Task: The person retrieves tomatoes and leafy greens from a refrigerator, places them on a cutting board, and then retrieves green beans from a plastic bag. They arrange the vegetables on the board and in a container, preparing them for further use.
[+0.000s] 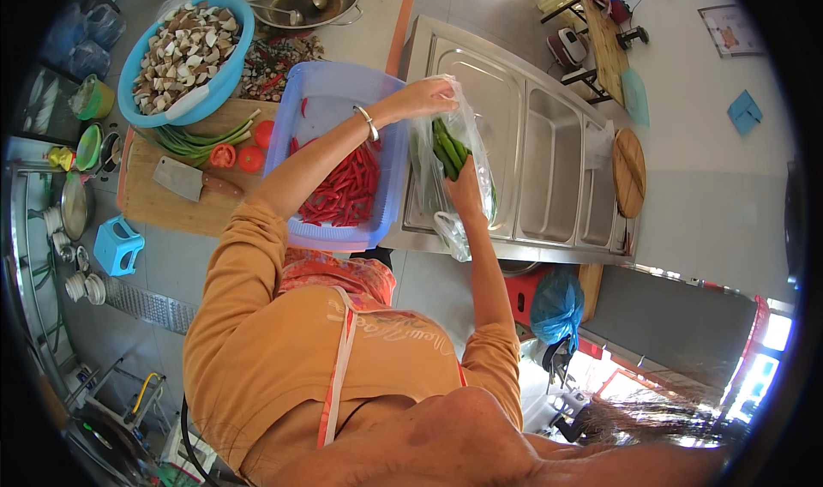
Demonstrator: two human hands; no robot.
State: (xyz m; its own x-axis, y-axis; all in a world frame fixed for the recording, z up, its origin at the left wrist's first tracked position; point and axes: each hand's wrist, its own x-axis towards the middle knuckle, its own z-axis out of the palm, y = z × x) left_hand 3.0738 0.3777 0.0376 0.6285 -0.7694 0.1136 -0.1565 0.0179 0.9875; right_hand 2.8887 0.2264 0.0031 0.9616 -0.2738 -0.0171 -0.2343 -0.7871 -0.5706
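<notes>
My left hand (421, 98), with a bracelet at the wrist, pinches the upper edge of a clear plastic bag (421, 165). Inside the bag's mouth my right hand (465, 190) grips a bunch of long green peppers (449, 146). More green shows dimly through the plastic, but what lies lower in the bag is hard to make out. The bag rests over the near left part of a stainless steel counter (460, 246) with recessed basins. Just left of it is a blue plastic basket (384, 207) with many red chili peppers (344, 194), partly hidden under my left forearm.
A wooden cutting board (148, 201) holds a cleaver (180, 178), scallions (199, 141) and tomatoes (250, 159). Behind are a blue basin (132, 111) of cut mushroom-like pieces and a metal wok (308, 11) with ladles. A round wooden lid (629, 173) lies at the counter's right end.
</notes>
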